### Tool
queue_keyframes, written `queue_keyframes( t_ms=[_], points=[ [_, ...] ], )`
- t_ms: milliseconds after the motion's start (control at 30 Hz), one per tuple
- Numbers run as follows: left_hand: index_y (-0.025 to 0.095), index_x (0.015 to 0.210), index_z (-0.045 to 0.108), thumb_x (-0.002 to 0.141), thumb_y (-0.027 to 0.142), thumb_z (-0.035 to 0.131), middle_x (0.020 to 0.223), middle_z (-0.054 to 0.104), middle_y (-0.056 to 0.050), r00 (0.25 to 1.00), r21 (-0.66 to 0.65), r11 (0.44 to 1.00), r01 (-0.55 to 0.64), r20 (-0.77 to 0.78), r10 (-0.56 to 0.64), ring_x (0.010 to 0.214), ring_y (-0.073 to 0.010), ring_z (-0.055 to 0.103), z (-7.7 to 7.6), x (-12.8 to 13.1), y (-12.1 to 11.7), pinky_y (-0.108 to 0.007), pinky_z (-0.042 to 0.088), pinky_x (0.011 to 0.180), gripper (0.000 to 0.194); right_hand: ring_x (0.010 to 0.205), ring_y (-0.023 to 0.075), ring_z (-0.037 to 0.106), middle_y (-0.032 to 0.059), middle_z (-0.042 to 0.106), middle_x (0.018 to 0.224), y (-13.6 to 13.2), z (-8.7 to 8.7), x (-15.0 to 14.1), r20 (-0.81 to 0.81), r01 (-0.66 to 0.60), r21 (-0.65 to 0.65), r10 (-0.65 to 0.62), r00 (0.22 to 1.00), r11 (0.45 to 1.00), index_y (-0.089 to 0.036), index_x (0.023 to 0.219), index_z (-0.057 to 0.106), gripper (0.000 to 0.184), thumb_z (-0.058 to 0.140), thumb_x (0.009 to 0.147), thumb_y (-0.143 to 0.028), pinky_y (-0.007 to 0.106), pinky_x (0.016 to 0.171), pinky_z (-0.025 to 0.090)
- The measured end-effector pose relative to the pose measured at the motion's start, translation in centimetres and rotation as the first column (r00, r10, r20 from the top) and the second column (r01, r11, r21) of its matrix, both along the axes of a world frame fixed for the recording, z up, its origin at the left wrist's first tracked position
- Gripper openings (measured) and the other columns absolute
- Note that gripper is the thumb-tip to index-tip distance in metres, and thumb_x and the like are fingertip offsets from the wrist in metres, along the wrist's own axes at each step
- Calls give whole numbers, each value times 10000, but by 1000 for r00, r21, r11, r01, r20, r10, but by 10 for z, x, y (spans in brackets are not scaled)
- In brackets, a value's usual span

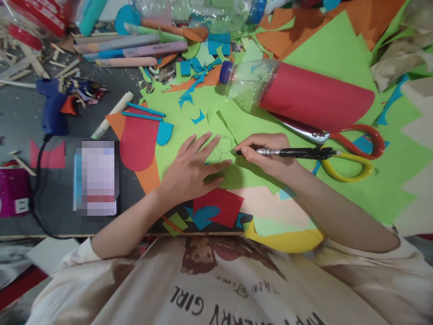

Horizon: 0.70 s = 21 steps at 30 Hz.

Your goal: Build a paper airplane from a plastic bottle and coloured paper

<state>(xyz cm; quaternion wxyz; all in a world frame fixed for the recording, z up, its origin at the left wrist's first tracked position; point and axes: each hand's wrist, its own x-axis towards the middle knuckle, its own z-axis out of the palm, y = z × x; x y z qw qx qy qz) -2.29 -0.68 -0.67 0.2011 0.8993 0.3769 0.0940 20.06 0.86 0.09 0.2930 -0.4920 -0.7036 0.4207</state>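
Observation:
My right hand [267, 151] pinches a black pen [291, 153], its tip on the light green paper [182, 101]. Close to the tip, a small circle [223, 145] is drawn in thin line, with more faint lines below it. Spread flat on the same paper, my left hand [196, 164] has its fingers apart and holds nothing. Beyond my right hand lie scissors [363, 167] with one red and one yellow handle loop, their blades partly under a plastic bottle [304, 92] wrapped in red paper. Left of my left hand is a rounded red paper piece [138, 140].
A blue glue gun [54, 106] and a phone [99, 178] with a blurred screen lie at the left. Several markers [131, 49] and a clear bottle [209, 13] are at the back. Paper scraps [199, 65] and a dark red paper piece [219, 207] lie around.

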Motion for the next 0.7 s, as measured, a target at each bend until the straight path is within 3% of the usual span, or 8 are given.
queue_keyframes(
  t_ms=[700],
  points=[
    [306, 1181, 726, 921, 353, 581, 1491, 508, -143, 1000, 82, 996, 20, -26, -18, 1409, -388, 431, -3, -2, -1, -618, 346, 1121, 301, 486, 105, 507, -18, 612, 530, 2, 1, 2, -41, 14, -56, -17, 999, 998, -190, 580, 630, 186, 530, 731, -148, 244, 486, 368]
  ],
)
